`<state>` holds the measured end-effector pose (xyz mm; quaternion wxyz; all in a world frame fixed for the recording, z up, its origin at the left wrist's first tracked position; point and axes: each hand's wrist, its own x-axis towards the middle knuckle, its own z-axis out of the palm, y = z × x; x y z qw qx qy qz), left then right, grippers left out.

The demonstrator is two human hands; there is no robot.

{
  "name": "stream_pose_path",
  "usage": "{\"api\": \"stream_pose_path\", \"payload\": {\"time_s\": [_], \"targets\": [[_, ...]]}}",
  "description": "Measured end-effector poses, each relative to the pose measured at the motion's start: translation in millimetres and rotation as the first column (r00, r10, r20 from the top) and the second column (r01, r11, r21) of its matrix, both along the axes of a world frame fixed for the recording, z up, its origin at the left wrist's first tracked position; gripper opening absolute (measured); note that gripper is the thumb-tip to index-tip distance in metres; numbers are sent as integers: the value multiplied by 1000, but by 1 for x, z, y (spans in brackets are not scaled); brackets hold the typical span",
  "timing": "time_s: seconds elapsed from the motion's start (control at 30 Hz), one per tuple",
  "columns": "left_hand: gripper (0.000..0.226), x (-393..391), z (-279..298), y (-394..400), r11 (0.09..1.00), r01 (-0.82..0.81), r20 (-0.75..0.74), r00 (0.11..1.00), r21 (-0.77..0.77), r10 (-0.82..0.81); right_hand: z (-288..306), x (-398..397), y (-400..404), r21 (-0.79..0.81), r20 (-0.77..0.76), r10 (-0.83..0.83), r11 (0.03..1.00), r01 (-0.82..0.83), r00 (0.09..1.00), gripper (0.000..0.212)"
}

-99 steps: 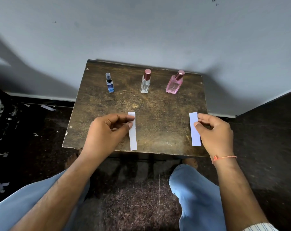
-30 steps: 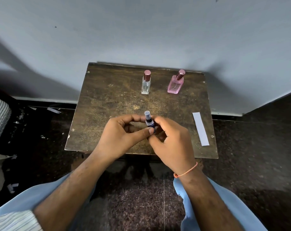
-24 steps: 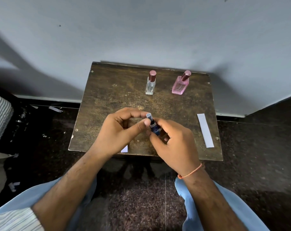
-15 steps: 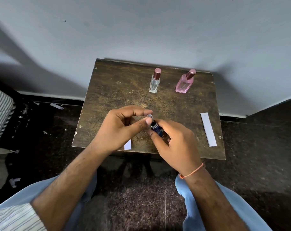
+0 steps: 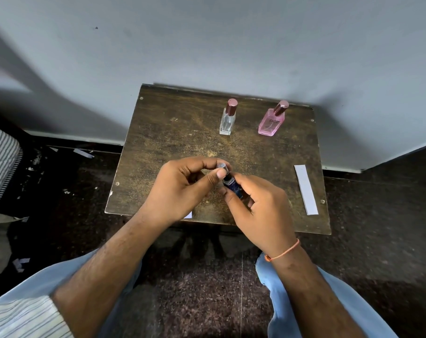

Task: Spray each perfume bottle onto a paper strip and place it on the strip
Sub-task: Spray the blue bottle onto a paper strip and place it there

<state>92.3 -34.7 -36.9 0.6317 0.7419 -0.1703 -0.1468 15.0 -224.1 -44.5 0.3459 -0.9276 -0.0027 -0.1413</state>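
Your right hand [image 5: 258,206] grips the small dark-blue glass spray bottle [image 5: 232,187], tilted up-left. Your left hand [image 5: 182,189] pinches its clear plastic cap [image 5: 223,166] (still seated, apparently); the white paper strip [image 5: 306,189] lies rightward.

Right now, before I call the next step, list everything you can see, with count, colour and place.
small blue bottle: 1, dark blue, held over the table's near middle
clear cap: 1, clear, on the blue bottle's top
clear bottle: 1, clear with rosy cap, upright, far middle
pink bottle: 1, pink with rosy cap, upright, far right
paper strips: 2, white, one flat near right, one mostly hidden under the left hand
table: 1, dark brown, against the wall
left hand: fingers pinching the cap
right hand: gripping the blue bottle, orange thread at wrist
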Motion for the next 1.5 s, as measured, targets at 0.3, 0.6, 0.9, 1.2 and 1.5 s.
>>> {"api": "stream_pose_path", "payload": {"time_s": [0.3, 0.6, 0.9, 1.2, 1.5], "targets": [[25, -4, 6, -6, 993, 85, -92, 991, -85, -92, 3, -2, -1, 29, -10, 13, 1000, -12, 1000, 15], [26, -12, 5, -11, 998, -60, 60, 996, -16, 61, 3, -1, 6, -13, 39, -49, 999, 50, 998, 28], [21, -15, 9, -13, 982, -162, -67, 986, -101, 155, 10, 2, 6, 37, 27, -20, 999, 19, 999, 24], [23, 0, 19, -6, 941, -196, -226, 965, -275, 135, 16, -1, -2, 182, -66, 113, 978, -99, 991, 6], [23, 38, 22, 42, 911, -280, 177, 956, 302, 235, 8, 1, -3, 604, -263, -34, 773, 192, 964, 14]]}}
